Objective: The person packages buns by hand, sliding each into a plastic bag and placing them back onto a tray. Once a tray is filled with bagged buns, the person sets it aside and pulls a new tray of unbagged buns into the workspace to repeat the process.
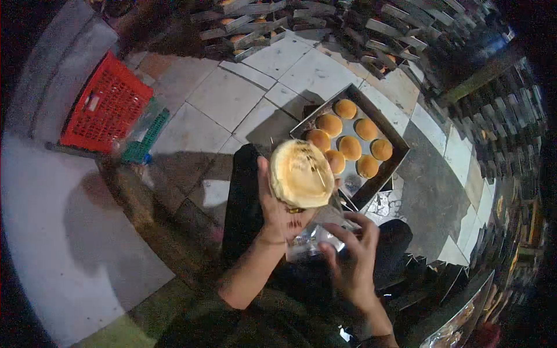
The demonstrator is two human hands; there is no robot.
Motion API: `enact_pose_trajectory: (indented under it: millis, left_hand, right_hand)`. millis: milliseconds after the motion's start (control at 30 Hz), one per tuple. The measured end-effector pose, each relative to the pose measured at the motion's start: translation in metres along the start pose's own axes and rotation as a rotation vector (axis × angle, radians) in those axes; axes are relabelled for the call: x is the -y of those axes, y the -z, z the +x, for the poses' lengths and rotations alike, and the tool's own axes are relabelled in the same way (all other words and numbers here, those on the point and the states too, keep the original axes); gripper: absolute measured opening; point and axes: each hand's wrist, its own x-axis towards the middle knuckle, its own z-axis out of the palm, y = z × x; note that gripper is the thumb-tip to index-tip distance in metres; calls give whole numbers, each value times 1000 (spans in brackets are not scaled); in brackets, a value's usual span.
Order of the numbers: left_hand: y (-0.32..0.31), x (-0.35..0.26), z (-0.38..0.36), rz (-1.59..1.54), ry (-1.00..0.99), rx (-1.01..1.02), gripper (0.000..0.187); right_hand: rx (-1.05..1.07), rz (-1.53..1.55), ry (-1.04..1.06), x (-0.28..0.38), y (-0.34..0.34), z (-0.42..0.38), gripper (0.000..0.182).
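Tiled floor (203,110) behind, I see red basket (110,104) and bun tray (384,119), partly hidden by pale bread (301,174) in left hand (275,216); right hand (355,255) holds clear plastic (308,239).

I'm seeing dark, plain-looking trousers (242,194) being worn, a dark sleeve (200,313) ending partway along one arm (250,271), and the left hand (278,211) and right hand (357,246) showing bare.
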Motion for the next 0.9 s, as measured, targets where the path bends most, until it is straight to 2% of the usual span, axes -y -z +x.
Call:
enact_pose_trajectory:
  millis: [67,100,167,200,267,300,333,400,433,467,533,600,667,700,733,767,800,867,900]
  left_hand:
    - [-13,9,-8,117,-51,129,77]
    - [-19,12,-11,119,-42,131,77]
    - [-29,15,-14,259,-43,106,73]
    - [-26,18,-12,267,-33,110,73]
    - [-14,23,-6,315,33,102,66]
    - [-14,28,-5,254,68,-23,64]
    - [-1,29,1,336,67,-90,62]
    - [11,24,13,463,48,-167,60]
    - [20,12,29,277,10,-183,58]
    - [30,1,40,271,-139,-265,59]
    - [28,-2,23,307,-102,-88,65]
    - [35,27,-16,40,280,-132,70]
    - [32,48,-52,287,290,-226,61]
    - [45,38,-57,640,49,-408,54]
    - [70,11,-61,1144,-104,-345,47]
    - [40,0,-66,1207,-234,-370,41]
    - [37,-23,-77,1419,-160,-306,40]
    - [46,-45,-99,1493,-95,-343,33]
    - [53,-53,-105,1649,-134,-483,27]
  right_hand:
    - [214,780,-338,-31,-16,-24,26]
    - [204,779,-340,-34,-15,-34,26]
    - [78,750,-172,-29,-10,-39,29]
    - [65,753,-173,-33,-11,-41,29]
    - [161,165,-65,-45,-14,-43,24]
    - [386,167,-314,-41,-11,-39,13]
    - [378,166,-321,-43,-9,-39,13]
    - [1130,868,284,-48,-7,-43,19]
    - [1120,873,275,-48,-2,-43,19]
    - [1021,725,157,-46,10,-41,28]
    - [833,429,-62,-47,27,-32,46]
    - [-154,426,-121,-63,10,-17,64]
    - [-145,1016,-218,-66,-11,-13,82]
    - [-112,779,-210,-82,-27,-21,70]
    - [83,1103,-482,-80,-40,-25,60]
    - [110,1055,-491,-68,-52,-21,54]
    - [143,1010,-508,-54,-65,-20,48]
    - [154,884,-547,-61,-123,-56,42]
    - [265,982,-802,-52,-131,-54,37]
